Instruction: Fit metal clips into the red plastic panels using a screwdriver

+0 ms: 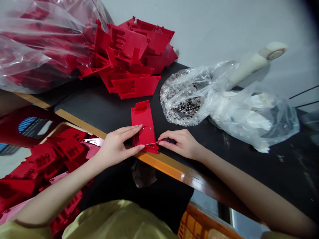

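Note:
A red plastic panel (144, 120) with a raised flap at its far end lies at the table's front edge. My left hand (121, 142) holds it from the left, fingers on its face and thumb near its front end. Closed around the dark handle of a small screwdriver (170, 140) is my right hand (184, 143), at the panel's right. The screwdriver's thin metal shaft lies across the front of the panel, its tip by my left thumb. Whatever the tip touches is too small to make out.
Behind the panel rises a pile of red panels (134, 63), beside a large clear bag (42, 49) of more. An open plastic bag of small metal parts (186, 103) and a bag with white contents (254, 116) are to the right. A crate of red panels (47, 159) stands lower left.

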{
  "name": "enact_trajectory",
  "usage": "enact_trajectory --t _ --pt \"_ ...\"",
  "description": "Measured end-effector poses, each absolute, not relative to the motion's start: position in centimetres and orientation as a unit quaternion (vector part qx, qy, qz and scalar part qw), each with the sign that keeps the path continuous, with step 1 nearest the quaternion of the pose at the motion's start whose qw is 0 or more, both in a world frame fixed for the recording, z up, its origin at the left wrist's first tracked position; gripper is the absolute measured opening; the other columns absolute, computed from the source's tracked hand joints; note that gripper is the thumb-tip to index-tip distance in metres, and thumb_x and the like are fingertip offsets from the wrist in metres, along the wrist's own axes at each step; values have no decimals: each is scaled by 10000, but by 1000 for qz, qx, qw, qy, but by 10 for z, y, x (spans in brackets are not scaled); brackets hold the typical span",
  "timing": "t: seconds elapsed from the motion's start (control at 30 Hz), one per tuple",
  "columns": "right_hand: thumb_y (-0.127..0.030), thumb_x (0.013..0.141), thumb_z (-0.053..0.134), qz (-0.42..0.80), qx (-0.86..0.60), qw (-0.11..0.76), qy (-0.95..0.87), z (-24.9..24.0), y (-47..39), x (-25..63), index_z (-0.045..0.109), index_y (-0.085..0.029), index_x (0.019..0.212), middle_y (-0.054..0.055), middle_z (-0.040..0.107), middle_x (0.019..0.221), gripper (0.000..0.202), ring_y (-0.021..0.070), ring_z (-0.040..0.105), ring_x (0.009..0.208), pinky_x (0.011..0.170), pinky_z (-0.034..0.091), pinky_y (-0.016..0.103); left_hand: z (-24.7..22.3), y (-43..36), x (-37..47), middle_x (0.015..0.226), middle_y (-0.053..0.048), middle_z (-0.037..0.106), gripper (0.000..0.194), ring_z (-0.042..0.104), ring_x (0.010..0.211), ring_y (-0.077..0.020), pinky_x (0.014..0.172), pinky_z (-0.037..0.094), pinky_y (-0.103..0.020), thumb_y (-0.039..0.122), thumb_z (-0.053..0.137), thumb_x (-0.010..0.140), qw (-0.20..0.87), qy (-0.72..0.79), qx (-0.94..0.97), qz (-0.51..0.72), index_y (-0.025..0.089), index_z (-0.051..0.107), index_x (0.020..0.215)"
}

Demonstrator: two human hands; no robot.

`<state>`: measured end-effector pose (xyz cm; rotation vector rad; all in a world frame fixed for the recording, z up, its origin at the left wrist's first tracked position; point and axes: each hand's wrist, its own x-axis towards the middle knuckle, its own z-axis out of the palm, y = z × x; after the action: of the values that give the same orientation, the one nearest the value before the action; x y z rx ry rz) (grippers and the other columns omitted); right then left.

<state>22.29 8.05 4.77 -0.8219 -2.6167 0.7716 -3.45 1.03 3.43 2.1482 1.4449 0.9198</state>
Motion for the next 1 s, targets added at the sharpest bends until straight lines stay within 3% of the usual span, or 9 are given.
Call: enact_trajectory --t 0.13,0.3,0.43,0.57,0.67,0.73,0.87,1.0 --pt "-459 960 456 226 -297 96 -923 49 80 223 630 -191 962 13 685 730 319 129 603 588 557 354 243 39 9 -31 1236 -119 669 560 657 1102 -246 970 535 -376 450 659 815 192 527 761 325 140 609 1279" --pt "-401 990 405 186 -243 88 -948 51 80 223 621 -173 935 58 694 833 319 164 645 727 596 364 257 38 9 -30 1201 -113 688 547 678 1057 -241 936 549 -363 432 676 796 181 531 761 326 141 626 1256" --pt "-406 998 380 180 -260 87 -945 48 77 222 640 -170 944 62 712 800 356 168 655 695 572 340 265 38 10 -28 1186 -106 696 539 684 1032 -231 922 545 -338 430 693 780 196 540 747 334 156 638 1241" --pt "-420 983 413 238 -294 77 -923 52 74 221 661 -176 896 26 667 685 359 125 589 578 546 308 252 46 15 -28 1188 -75 694 511 656 1068 -229 1011 477 -382 432 690 791 265 545 732 311 196 634 1240" --pt "-432 959 452 303 -329 68 -892 61 74 218 670 -174 829 -19 543 560 362 87 441 469 512 269 246 52 24 -29 1190 -45 687 526 629 1095 -234 1174 218 -510 441 718 768 307 547 730 271 236 620 1242" --pt "-455 942 463 359 -353 32 -863 69 76 215 675 -174 797 -39 452 515 380 82 371 459 497 250 243 57 29 -29 1138 -27 677 517 611 1085 -231 1184 106 -550 429 714 768 326 548 732 240 257 610 1244" --pt "-549 889 501 471 -400 -87 -782 80 88 211 673 -169 754 -43 391 530 438 84 343 498 479 234 239 65 42 -27 1071 -22 612 542 541 1114 -251 1150 144 -560 424 656 785 358 547 738 166 283 558 1298" --pt "-636 823 545 554 -419 -160 -701 81 100 207 662 -150 754 -48 369 550 505 69 283 469 438 178 242 75 58 -22 1159 -34 604 586 480 1193 -280 1119 197 -527 397 696 698 364 555 744 80 268 555 1253"
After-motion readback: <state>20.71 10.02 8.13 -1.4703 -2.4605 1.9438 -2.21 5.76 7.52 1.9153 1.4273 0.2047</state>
